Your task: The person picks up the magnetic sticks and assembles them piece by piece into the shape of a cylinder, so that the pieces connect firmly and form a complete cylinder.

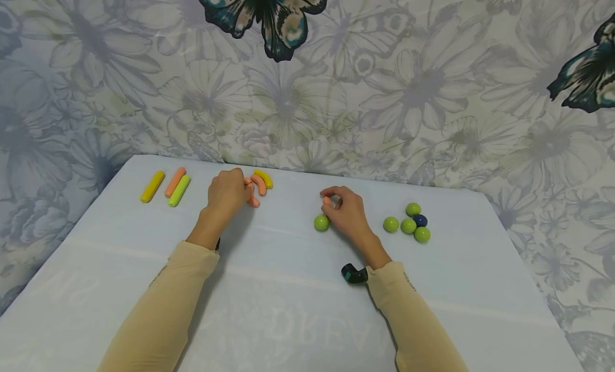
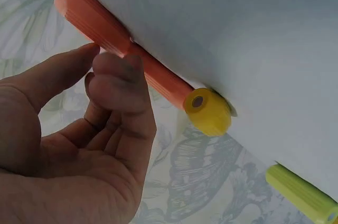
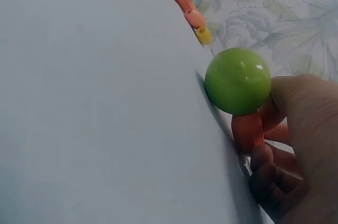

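Observation:
My left hand [image 1: 228,191] is at a cluster of short orange pieces, its thumb and index finger at the end of one orange curved piece [image 2: 95,18]. A second orange piece [image 1: 259,185] and a yellow curved piece [image 1: 263,178] lie right beside it. In the left wrist view, the fingers hide part of the orange pieces. My right hand [image 1: 348,212] pinches another short orange piece [image 3: 247,131] between thumb and fingers, low over the table. A glossy green ball [image 1: 321,222] lies just in front of these fingers and overlaps the piece in the right wrist view.
Straight yellow [image 1: 152,187], orange [image 1: 175,182] and light green [image 1: 179,190] sticks lie at the table's back left. Right of my right hand sit several green balls [image 1: 391,224] with a dark blue ball [image 1: 420,220]. The white table [image 1: 269,286] ends at a patterned wall [image 1: 307,110].

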Demonstrator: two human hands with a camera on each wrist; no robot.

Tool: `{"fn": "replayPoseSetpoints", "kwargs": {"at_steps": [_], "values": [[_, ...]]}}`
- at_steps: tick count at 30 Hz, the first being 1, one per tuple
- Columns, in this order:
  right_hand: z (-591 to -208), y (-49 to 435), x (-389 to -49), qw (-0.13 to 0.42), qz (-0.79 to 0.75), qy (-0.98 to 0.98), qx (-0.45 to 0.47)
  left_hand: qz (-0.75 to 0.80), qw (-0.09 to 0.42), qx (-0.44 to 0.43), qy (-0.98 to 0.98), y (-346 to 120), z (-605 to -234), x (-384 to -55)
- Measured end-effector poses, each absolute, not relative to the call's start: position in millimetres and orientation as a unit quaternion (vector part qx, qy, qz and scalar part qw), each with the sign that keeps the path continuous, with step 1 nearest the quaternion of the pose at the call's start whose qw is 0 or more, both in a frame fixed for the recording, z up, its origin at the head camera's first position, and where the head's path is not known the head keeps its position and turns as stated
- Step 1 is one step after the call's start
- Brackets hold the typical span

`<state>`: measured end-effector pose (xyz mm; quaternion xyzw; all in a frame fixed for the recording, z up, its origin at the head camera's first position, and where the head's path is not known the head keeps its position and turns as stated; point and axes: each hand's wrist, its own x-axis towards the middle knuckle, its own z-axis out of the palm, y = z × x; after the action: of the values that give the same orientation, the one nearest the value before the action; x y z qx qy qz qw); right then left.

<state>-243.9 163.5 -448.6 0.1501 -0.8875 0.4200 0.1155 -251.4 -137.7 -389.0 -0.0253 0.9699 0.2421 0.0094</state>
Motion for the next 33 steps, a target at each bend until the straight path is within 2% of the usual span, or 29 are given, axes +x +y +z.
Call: {"fn": "replayPoseSetpoints", "kwargs": {"at_steps": [12, 24, 29, 33], "values": [[-448.4, 164.8, -243.8, 0.104, 0.408, -0.897, 0.131, 0.259, 0.038, -0.005, 0.965, -130.1, -396.8, -255.0], [-449.7, 165.2, -242.7, 0.101, 0.412, -0.896, 0.130, 0.292, 0.007, -0.039, 0.956, -130.2, -397.5, -251.9], [-450.1, 165.7, -243.2, 0.103, 0.416, -0.894, 0.133, 0.314, -0.017, -0.014, 0.949, -123.9, -393.6, -250.3], [-450.4, 164.5, -244.0, 0.104, 0.421, -0.890, 0.138, 0.347, -0.012, 0.010, 0.938, -112.7, -392.6, -246.9]]}}
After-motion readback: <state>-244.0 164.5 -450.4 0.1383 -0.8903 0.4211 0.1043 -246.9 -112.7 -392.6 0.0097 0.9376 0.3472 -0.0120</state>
